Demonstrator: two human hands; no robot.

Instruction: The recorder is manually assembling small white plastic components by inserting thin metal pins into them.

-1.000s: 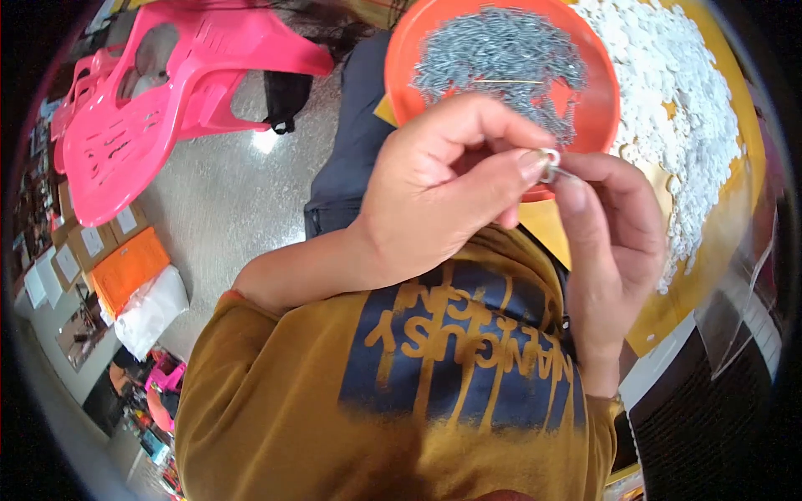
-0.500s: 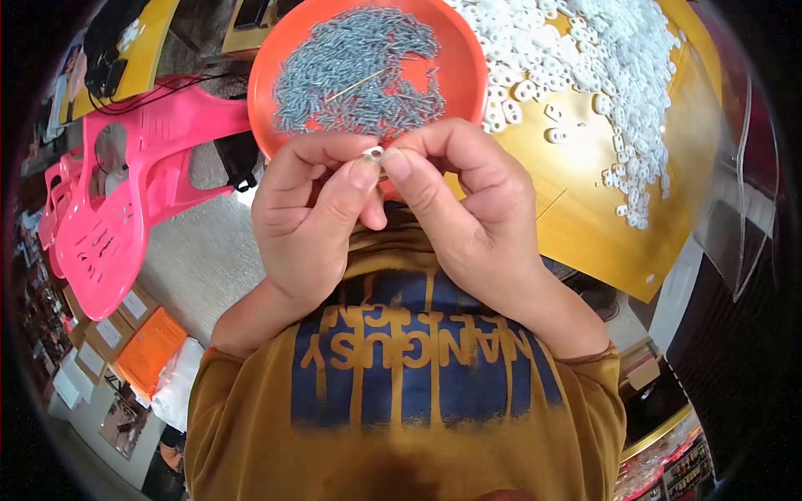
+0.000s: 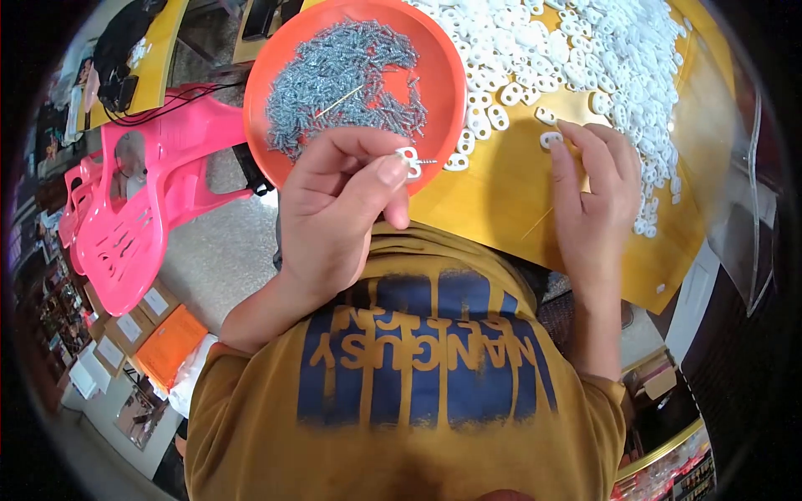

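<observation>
White clip (image 3: 408, 159) with screw through it pinched in left hand (image 3: 338, 209), held over rim of orange tray (image 3: 447, 75). One unit assembled. Right hand (image 3: 595, 188), fingers loosely spread, touching next loose clip (image 3: 550, 139) on table (image 3: 501, 200). Large clip pile (image 3: 585, 50), screw heap (image 3: 342, 79) remain.

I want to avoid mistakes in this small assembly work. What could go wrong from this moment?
1. The left hand pinches a small white clip with a screw only at the fingertips; it may slip and drop.
2. The orange dish of screws sits near the table edge, so a bump could spill it.
3. The right hand reaches a white clip beside the pile of white clips; it may scatter others.
</observation>
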